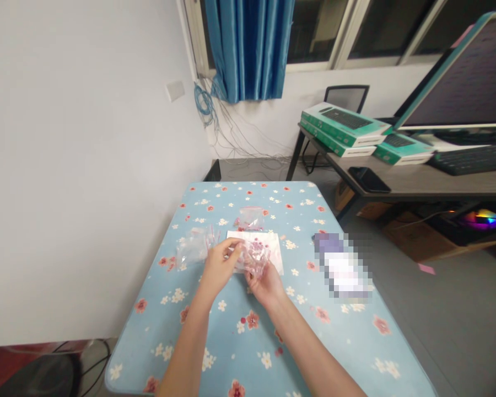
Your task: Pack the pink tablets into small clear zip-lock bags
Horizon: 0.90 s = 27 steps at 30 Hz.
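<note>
Between my two hands is a clear plastic bag (257, 255) with small pinkish-red pieces in it. My left hand (223, 259) pinches the bag's left side between thumb and fingers. From below, my right hand (267, 284) grips its lower right side; some of those fingers are hidden behind the plastic. Under the bag lies a white sheet (276, 255) on the table. Just beyond the sheet rests a second clear zip bag (251, 217) with a little red in it. Left of my left hand sits a crumpled clear bag (192, 247) with a pink zip strip.
A blue flowered cloth covers the table (231, 353). A blurred-out, phone-like object (342, 267) lies on its right side. The white wall (86, 193) stands close on the left. At right, a desk (405, 182) bears green keyboard boxes (343, 127), a black phone (370, 180) and a monitor (467, 77).
</note>
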Available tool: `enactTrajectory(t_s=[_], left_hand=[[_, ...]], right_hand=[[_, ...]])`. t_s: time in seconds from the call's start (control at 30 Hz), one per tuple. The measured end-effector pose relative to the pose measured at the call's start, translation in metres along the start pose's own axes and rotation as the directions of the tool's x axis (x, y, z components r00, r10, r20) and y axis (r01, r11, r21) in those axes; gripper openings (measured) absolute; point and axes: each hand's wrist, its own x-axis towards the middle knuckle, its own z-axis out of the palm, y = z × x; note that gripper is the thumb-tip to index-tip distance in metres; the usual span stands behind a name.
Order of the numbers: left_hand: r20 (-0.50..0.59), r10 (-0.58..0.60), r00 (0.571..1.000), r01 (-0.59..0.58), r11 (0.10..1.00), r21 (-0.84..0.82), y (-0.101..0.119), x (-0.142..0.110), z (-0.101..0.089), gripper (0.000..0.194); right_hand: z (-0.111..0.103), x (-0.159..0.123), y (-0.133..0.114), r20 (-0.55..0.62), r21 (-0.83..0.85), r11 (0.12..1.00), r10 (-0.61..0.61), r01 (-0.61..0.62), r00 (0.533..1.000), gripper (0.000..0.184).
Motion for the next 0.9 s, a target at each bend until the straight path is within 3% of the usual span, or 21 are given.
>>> enactTrajectory(t_s=[0.17, 0.3, 0.4, 0.57, 0.73, 0.9], left_hand=[[-0.035, -0.224, 0.974, 0.203, 0.931, -0.303, -0.011, -0.01, -0.007, 0.042], [-0.197, -0.325, 0.925, 0.233, 0.895, -0.381, -0.025, -0.014, -0.033, 0.046], [-0.339, -0.33, 0.881, 0.207, 0.913, -0.352, -0.039, -0.012, -0.059, 0.049], [-0.499, -0.266, 0.825, 0.172, 0.959, -0.226, -0.06, 0.002, -0.09, 0.044], [-0.579, -0.159, 0.8, 0.228, 0.973, 0.047, -0.079, 0.015, -0.096, 0.038], [-0.616, 0.113, 0.78, 0.256, 0.84, 0.479, -0.087, 0.013, -0.093, 0.029]], right_hand=[[-0.006, 0.002, -0.003, -0.02, 0.023, 0.999, 0.047, -0.047, 0.999, 0.027], [-0.013, 0.001, -0.009, 0.163, 0.02, 0.988, 0.15, -0.155, 0.975, 0.033], [-0.013, -0.001, -0.013, 0.231, -0.008, 0.989, 0.145, -0.147, 0.962, 0.036], [-0.008, -0.004, -0.017, 0.218, -0.072, 0.994, 0.097, -0.083, 0.971, 0.042], [0.0, -0.006, -0.021, 0.181, -0.208, 0.978, 0.006, 0.032, 0.983, 0.048], [0.002, -0.003, -0.027, 0.125, -0.468, 0.853, -0.193, 0.229, 0.973, 0.05]])
